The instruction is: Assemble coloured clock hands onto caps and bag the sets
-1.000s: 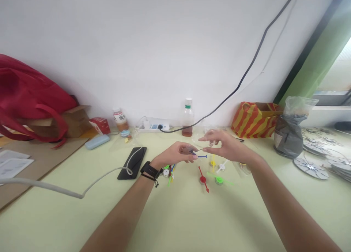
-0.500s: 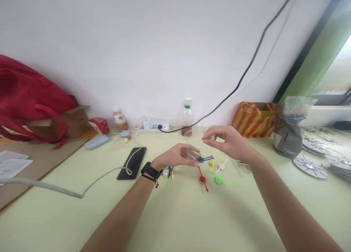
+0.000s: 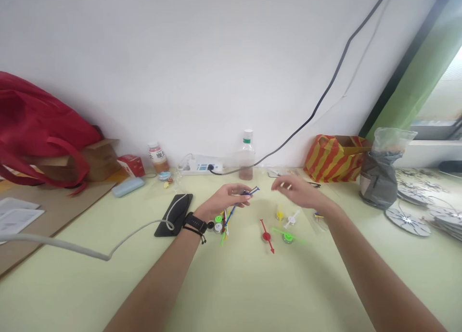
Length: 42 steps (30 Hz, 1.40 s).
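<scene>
My left hand (image 3: 231,197), with a black watch on the wrist, is closed on a blue arrow pointer (image 3: 254,191) whose tip juts out to the right. My right hand (image 3: 298,190) hovers beside it with loosely curled fingers, apart, and nothing visible in them. Under the left hand lies a pile of coloured pointers (image 3: 225,226) with small round bases (image 3: 218,227). In front of the hands stand a red arrow spinner (image 3: 266,237), a green spinner (image 3: 288,237), a white spinner (image 3: 291,220) and a yellow spinner (image 3: 279,215) on the table.
A black phone (image 3: 173,215) with a white cable lies at left. Behind are a power strip (image 3: 204,164), a bottle (image 3: 247,156) and a hanging black cable (image 3: 334,77). At right stand a striped bag (image 3: 335,159), a grey bag (image 3: 379,178) and stacked discs (image 3: 407,220).
My left hand has moved left and slightly up with the blue pointer, uncovering more of the pile. My right hand has shifted a little right and down, its pinch loosened.
</scene>
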Each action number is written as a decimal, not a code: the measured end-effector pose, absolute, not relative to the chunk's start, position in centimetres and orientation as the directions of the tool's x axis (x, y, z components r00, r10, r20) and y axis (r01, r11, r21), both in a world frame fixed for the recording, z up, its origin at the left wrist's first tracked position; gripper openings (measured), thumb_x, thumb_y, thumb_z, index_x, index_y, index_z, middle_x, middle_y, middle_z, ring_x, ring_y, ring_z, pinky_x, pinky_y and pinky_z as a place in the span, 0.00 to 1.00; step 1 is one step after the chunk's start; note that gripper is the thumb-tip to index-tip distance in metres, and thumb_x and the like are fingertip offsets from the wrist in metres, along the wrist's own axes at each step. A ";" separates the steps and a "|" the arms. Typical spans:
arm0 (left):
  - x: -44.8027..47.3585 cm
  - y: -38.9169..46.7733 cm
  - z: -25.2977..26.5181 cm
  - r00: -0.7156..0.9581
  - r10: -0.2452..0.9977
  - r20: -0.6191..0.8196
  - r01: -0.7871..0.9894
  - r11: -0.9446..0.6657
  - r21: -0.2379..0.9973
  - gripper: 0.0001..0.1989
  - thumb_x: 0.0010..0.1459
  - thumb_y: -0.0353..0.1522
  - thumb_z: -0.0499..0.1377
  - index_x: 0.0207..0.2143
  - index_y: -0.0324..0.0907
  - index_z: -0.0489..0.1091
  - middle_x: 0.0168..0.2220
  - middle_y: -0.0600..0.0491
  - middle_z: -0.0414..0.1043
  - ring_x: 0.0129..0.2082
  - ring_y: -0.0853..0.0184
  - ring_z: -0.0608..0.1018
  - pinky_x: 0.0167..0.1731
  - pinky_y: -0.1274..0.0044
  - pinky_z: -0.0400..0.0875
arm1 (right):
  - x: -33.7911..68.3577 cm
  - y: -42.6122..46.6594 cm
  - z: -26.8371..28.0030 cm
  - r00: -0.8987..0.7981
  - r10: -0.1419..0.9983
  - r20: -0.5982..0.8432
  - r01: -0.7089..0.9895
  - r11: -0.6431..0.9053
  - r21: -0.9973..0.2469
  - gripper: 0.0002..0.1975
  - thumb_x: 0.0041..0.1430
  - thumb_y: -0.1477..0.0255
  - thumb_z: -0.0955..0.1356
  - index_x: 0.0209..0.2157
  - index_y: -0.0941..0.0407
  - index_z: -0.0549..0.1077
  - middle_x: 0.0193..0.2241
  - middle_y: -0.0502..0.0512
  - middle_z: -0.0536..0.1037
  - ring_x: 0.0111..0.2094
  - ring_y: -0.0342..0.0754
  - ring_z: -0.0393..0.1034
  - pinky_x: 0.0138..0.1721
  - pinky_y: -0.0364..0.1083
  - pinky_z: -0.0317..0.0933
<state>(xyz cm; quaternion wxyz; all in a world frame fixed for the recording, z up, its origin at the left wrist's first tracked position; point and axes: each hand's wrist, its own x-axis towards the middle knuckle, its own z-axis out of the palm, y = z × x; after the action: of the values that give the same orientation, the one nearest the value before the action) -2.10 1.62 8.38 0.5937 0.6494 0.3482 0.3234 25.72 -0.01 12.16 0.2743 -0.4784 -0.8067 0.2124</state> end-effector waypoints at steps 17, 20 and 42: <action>-2.8 1.8 8.4 0.454 0.888 -0.072 0.216 -0.031 0.976 0.26 0.48 0.40 0.74 0.48 0.39 0.76 0.37 0.46 0.81 0.33 0.65 0.81 0.32 0.77 0.72 | 21.8 -0.8 8.9 -0.747 0.612 -0.258 0.604 0.463 -0.649 0.11 0.46 0.79 0.72 0.34 0.56 0.83 0.34 0.53 0.81 0.34 0.46 0.73 0.32 0.39 0.64; -2.9 1.8 8.2 0.472 0.877 -0.088 0.228 -0.025 0.973 0.27 0.48 0.41 0.74 0.47 0.39 0.75 0.36 0.46 0.81 0.32 0.64 0.83 0.33 0.75 0.74 | 21.6 -1.1 8.6 -0.738 0.618 -0.273 0.619 0.457 -0.638 0.11 0.45 0.78 0.72 0.33 0.55 0.84 0.33 0.52 0.81 0.32 0.45 0.72 0.29 0.39 0.62; -2.7 2.6 6.9 0.577 0.816 -0.036 0.297 -0.169 0.940 0.27 0.45 0.35 0.74 0.49 0.38 0.77 0.41 0.43 0.81 0.37 0.61 0.82 0.40 0.72 0.75 | 24.8 -3.2 16.6 -0.146 0.793 0.591 0.588 0.550 -0.593 0.16 0.65 0.60 0.67 0.41 0.54 0.82 0.34 0.57 0.83 0.33 0.51 0.73 0.32 0.47 0.66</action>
<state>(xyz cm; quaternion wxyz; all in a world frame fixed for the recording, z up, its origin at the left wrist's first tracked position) -2.72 2.62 6.89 0.5165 0.7222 0.3855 0.2511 24.76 -3.19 16.65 0.4630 -0.4611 -0.7488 0.1107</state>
